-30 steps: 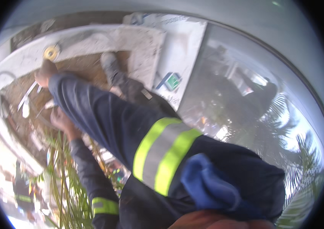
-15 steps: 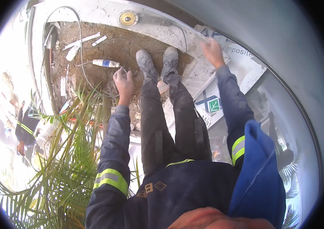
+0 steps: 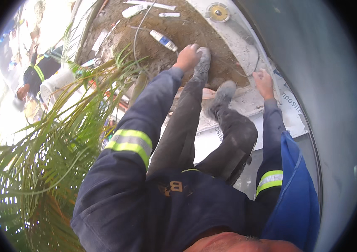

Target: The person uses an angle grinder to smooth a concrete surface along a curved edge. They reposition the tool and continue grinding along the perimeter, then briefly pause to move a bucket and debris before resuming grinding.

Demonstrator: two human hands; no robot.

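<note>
My left hand (image 3: 187, 57) is closed, its knuckles over the toe of my left work shoe (image 3: 202, 63). What it holds, if anything, is hidden. Just above it, a white-and-blue cylinder (image 3: 163, 40) with cords at its ends lies on the soil. My right hand (image 3: 264, 85) hangs by the pale ledge (image 3: 241, 54), fingers loosely bent and apart, with nothing visible in them. A grey cord (image 3: 257, 59) curves close to its fingertips. Further up the ledge rests a dusty cutting tool with a yellow disc (image 3: 218, 13). My right shoe (image 3: 226, 90) is blurred over pale sheets.
Palm fronds (image 3: 56, 159) crowd the left. Beyond them another person (image 3: 39, 73) in a reflective-striped sleeve is near a white bucket (image 3: 55, 84). A cord (image 3: 138, 33), a white bottle (image 3: 134, 11) and white strips lie on the soil. A smooth grey wall (image 3: 308, 71) curves along the right.
My view has turned, moving the soil bed and tool in the picture. My right leg has bent and swung aside. My left hand has gone from spread fingers to closed; my right arm is lower.
</note>
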